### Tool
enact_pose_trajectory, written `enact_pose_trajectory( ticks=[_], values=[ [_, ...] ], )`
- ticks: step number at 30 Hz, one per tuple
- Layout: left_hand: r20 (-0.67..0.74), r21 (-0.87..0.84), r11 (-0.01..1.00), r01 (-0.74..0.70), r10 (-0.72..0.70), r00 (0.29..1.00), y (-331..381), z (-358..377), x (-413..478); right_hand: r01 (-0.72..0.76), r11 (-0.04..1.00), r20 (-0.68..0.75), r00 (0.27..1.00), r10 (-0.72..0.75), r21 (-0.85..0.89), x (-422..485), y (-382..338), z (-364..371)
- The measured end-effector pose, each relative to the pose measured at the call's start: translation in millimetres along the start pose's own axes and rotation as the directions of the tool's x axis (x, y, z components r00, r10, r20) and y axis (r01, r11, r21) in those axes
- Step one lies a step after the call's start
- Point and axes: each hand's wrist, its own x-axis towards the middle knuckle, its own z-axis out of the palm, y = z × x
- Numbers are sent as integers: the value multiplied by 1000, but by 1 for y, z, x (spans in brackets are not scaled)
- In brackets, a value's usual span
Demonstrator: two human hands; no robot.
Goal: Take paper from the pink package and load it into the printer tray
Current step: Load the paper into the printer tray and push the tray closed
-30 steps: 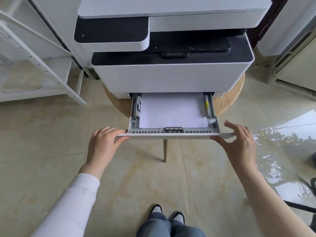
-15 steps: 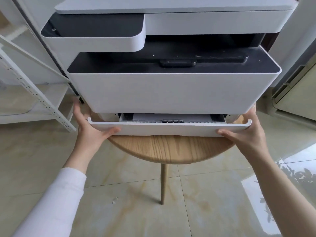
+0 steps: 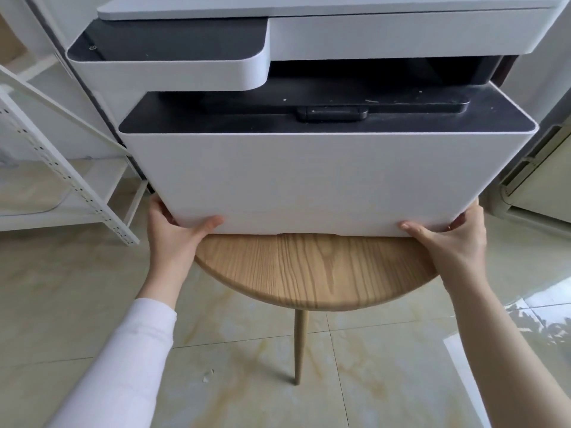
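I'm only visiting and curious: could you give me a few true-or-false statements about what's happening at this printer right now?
1. The paper tray is pushed flush into the printer. True.
2. The left hand hangs away from the printer. False: it grips the lower left corner.
3. The printer stands on a round wooden table. True.
4. The right hand holds a pink package. False: it rests on the lower right corner; no package is visible.

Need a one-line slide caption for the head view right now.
Both hands, left hand and right hand, press the tray front flush into the printer.
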Motion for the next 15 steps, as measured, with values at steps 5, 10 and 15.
enact_pose_trajectory(
  ticks=[5, 10, 15],
  values=[
    [-17, -40, 999, 8, -8, 1000, -2, 0, 0, -19, 1000, -13, 1000, 19, -6, -2, 1, 1],
    [-20, -25, 999, 37, -37, 999, -3, 0, -2, -71, 997, 31, 997, 70, 23, -2, -1, -1],
    [39, -64, 989, 133, -131, 991, -2, -2, -8, -150, 987, 47, 988, 147, 66, -13, -8, 1]
  ],
)
